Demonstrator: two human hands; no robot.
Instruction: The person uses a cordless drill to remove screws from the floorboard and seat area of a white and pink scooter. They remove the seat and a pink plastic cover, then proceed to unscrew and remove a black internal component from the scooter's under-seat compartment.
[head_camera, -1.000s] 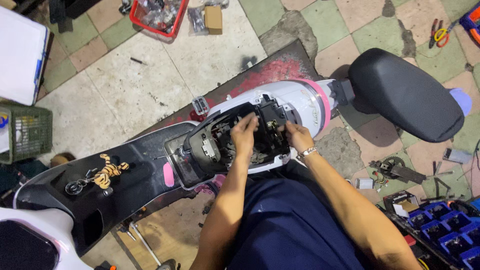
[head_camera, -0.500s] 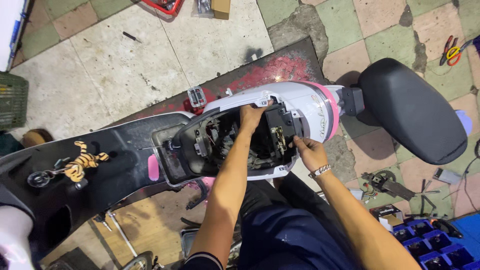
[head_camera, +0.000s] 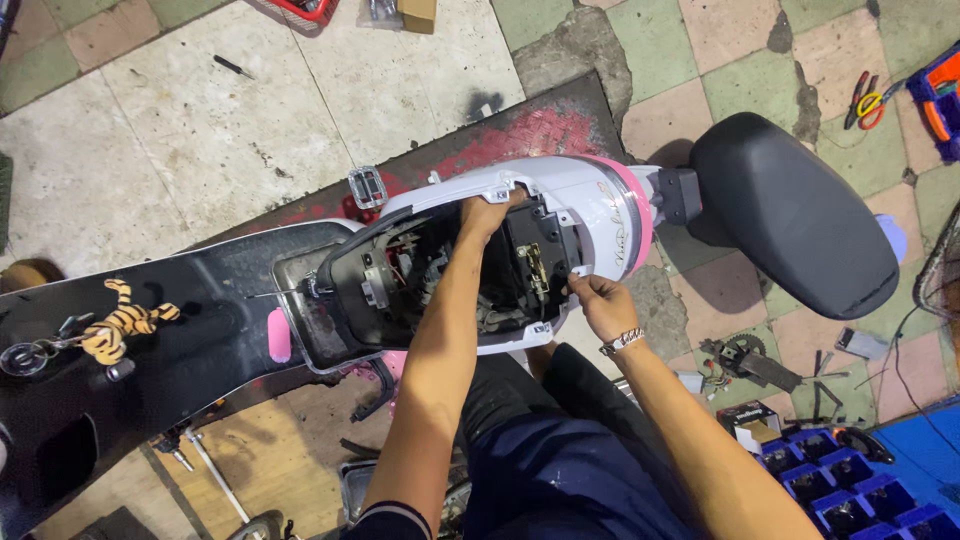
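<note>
- The person is leaning over a white and pink scooter body (head_camera: 590, 205) in the middle of the frame, its seat (head_camera: 790, 210) tipped open toward the upper right.
- The left hand (head_camera: 488, 212) is reaching into the open compartment (head_camera: 440, 275) and is now lying against the far rim of the shell; half a second ago it was lower, among the parts inside. Its grip is curled over the edge, but I cannot tell whether it is clenching anything.
- The right hand (head_camera: 605, 305) is sitting at the near right rim of the opening, fingers pinched together close to a small brass-coloured latch part (head_camera: 535, 268); whether anything is between the fingertips is not visible. Since a second ago this hand has been moving outward and downward, away from the middle of the cavity.
- Judging from that, both hands are now bracing at opposite edges of the shell rather than working deep inside it.
- The view is also sitting closer than before, so wiring and black fittings inside are showing more clearly.
- A striped tiger toy (head_camera: 125, 325) is lying on the black footboard (head_camera: 180, 340) at the left.
- Pliers (head_camera: 868, 100) are lying on the tiled floor (head_camera: 300, 90) at upper right, and blue trays (head_camera: 850, 490) are standing at lower right.
</note>
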